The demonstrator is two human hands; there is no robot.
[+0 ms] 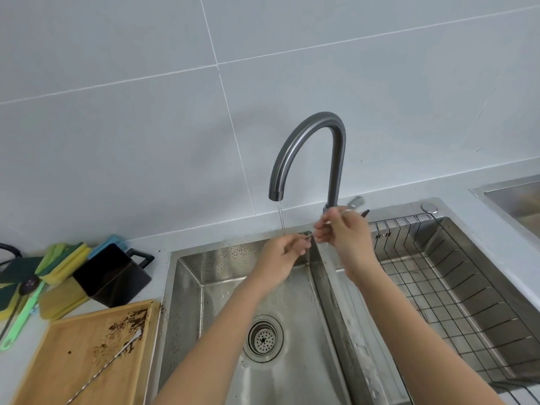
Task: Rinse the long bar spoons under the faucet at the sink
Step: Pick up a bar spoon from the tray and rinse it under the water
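A thin stream of water (281, 219) falls from the grey arched faucet (309, 147) into the left basin of the steel sink (187, 287). My left hand (282, 258) pinches one end of a long bar spoon (355, 203) right at the stream. My right hand (344, 235) grips the same spoon further along, and its bowl sticks out past my fingers beside the faucet base. A second bar spoon (108, 366) lies diagonally on the stained wooden cutting board (73, 361) left of the sink.
A wire rack (455, 287) fills the right basin. The drain strainer (263, 337) sits in the left basin. A black cup (111, 276), sponges (64, 261) and a green-handled brush (20, 320) crowd the counter at the left.
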